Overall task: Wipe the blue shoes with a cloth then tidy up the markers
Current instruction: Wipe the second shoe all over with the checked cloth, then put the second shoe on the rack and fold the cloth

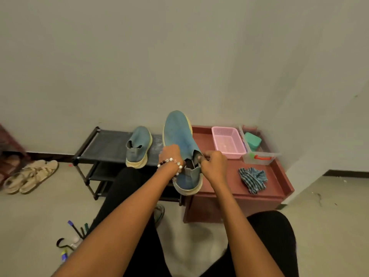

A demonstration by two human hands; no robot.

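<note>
Blue shoe [180, 136] is gripped at its collar between both hands, left hand [170, 154] and right hand [213, 163] on either side. Second shoe [138, 145] sits left of them; striped cloth [252, 179] lies right, markers [76, 229] nearer, on the floor.

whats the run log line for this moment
phase: wiping not begun | hands: both grip held shoe | cloth: on red table | markers: floor

Home entryway: shoe rack [107, 145], sandals [30, 175].
</note>
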